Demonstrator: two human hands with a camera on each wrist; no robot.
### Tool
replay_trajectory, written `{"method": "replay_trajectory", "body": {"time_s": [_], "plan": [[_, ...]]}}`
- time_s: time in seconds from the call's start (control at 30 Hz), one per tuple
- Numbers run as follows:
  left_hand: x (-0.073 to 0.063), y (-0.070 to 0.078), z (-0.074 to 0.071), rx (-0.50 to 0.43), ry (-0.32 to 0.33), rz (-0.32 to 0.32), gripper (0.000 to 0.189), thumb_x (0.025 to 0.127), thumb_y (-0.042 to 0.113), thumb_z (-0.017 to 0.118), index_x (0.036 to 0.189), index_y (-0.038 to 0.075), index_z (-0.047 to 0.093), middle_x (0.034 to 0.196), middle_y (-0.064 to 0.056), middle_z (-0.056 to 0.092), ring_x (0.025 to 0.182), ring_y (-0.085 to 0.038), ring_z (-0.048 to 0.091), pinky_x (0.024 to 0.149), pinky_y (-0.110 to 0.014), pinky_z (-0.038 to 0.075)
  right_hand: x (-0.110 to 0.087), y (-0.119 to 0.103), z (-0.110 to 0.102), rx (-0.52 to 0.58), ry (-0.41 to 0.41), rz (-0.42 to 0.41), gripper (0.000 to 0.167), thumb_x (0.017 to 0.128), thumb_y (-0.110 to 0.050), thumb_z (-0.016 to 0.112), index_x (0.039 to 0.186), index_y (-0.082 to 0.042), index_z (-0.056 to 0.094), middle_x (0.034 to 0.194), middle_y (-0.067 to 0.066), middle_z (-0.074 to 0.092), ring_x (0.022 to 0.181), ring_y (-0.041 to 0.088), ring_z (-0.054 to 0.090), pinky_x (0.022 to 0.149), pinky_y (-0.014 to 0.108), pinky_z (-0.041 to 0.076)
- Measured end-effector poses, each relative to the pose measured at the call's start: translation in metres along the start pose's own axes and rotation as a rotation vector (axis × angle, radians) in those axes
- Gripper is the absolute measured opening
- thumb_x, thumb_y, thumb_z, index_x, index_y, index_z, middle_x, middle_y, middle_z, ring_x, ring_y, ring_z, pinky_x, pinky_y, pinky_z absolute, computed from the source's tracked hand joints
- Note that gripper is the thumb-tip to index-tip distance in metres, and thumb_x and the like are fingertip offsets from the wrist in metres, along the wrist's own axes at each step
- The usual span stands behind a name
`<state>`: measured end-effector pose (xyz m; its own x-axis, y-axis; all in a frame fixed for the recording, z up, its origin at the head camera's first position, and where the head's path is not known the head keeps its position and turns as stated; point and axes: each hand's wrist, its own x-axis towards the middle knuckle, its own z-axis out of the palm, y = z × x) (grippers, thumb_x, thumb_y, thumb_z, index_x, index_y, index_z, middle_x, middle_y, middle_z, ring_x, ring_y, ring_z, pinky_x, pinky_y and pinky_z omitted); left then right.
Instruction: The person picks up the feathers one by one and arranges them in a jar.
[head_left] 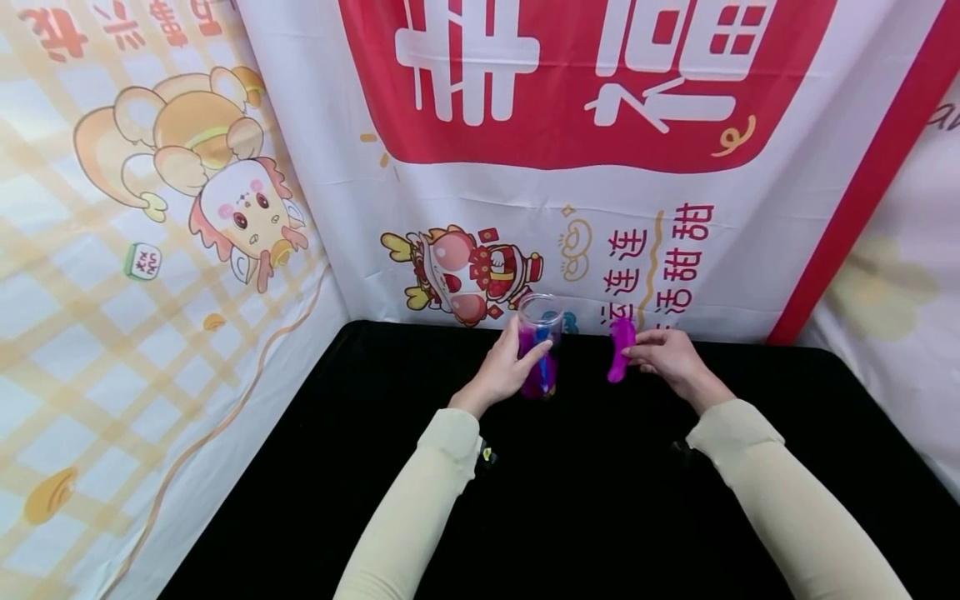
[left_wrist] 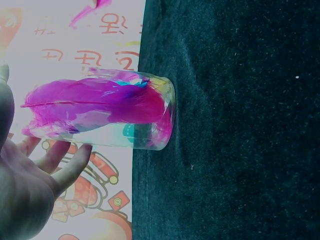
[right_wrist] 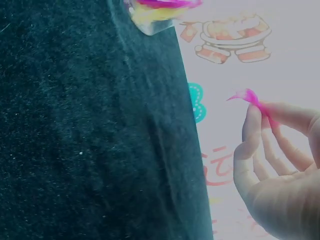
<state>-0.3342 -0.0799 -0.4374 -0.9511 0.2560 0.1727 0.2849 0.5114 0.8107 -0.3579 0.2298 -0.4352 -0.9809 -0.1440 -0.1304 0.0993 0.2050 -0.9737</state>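
A clear plastic cup (head_left: 541,310) with purple, pink, blue and yellow feathers (left_wrist: 95,102) inside stands near the back of the black table. My left hand (head_left: 504,363) holds it from the left, with thumb and fingers around its side. To the right of the cup, my right hand (head_left: 670,360) pinches a magenta feather (head_left: 621,350) between thumb and fingertips. That feather is apart from the cup, over the table's far edge in the head view. In the right wrist view, only a thin curled part of the held feather (right_wrist: 255,100) shows.
The black cloth-covered table (head_left: 570,500) ends just behind the cup. A white printed curtain (head_left: 360,208) hangs behind it, and a yellow checked curtain (head_left: 150,333) lines the left side.
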Motion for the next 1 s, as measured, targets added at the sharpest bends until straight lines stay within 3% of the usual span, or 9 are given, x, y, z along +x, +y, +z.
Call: {"method": "replay_trajectory", "body": {"time_s": [0.23,0.63,1.0], "plan": [[-0.001,0.001,0.000,0.004,-0.002,-0.005,0.081,0.101,0.063,0.051,0.162,0.023,0.016,0.158,-0.012,0.039,0.144,-0.032,0.041,0.117,-0.053,0.034,-0.006,-0.015,0.002,0.002,-0.014,-0.031,0.038,0.095,-0.008,0.073,0.123,0.014,0.058,0.083,-0.005,0.076,0.078,0.008,0.071,0.067,0.023,0.056],[0.001,0.001,0.000,0.004,0.002,-0.013,0.081,0.101,0.062,0.051,0.163,0.024,0.015,0.159,-0.011,0.038,0.144,-0.033,0.041,0.117,-0.054,0.034,-0.010,-0.039,0.001,-0.054,-0.007,-0.080,0.028,0.096,-0.010,0.073,0.112,0.009,0.062,0.082,-0.008,0.073,0.076,0.006,0.067,0.070,0.025,0.057],[0.001,0.001,0.000,-0.004,-0.002,-0.016,0.080,0.102,0.060,0.052,0.163,0.026,0.013,0.160,-0.011,0.037,0.144,-0.033,0.041,0.117,-0.055,0.033,-0.016,-0.065,0.004,-0.085,-0.029,-0.101,0.029,0.096,-0.015,0.074,0.110,0.007,0.064,0.085,-0.009,0.071,0.081,0.006,0.066,0.072,0.025,0.057]]}}
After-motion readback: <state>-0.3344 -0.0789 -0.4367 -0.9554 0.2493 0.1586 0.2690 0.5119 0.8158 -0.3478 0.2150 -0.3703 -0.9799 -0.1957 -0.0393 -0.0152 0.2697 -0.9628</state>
